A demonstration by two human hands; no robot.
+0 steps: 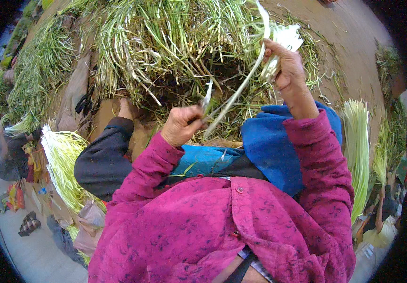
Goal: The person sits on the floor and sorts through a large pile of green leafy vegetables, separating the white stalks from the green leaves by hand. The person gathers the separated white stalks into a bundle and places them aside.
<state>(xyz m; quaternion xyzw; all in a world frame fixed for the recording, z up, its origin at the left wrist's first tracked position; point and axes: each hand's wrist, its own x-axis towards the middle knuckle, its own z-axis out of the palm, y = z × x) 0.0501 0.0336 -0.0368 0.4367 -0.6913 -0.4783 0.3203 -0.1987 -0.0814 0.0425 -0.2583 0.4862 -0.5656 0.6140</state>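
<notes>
My right hand (290,67) grips a bunch of white-ended stalks (286,37). Between its thumb and finger runs one long pale stalk (240,85), slanting down towards my left hand (182,125). The fingers of that left hand are closed on a thin whitish strip of peel or leaf (207,94); blur hides its lower part. Whether the left fingers also touch the long stalk, I cannot tell. Beyond both hands lies a large heap of uncleaned green stalks (175,32), with roots and dry leaves among them.
A pile of pale stalks (62,159) lies to my left, and a neat bundle (357,155) is at my right. Blue cloth (270,141) covers my lap. Farther left is another green heap (42,76). Other people (10,155) sit at the left and right edges.
</notes>
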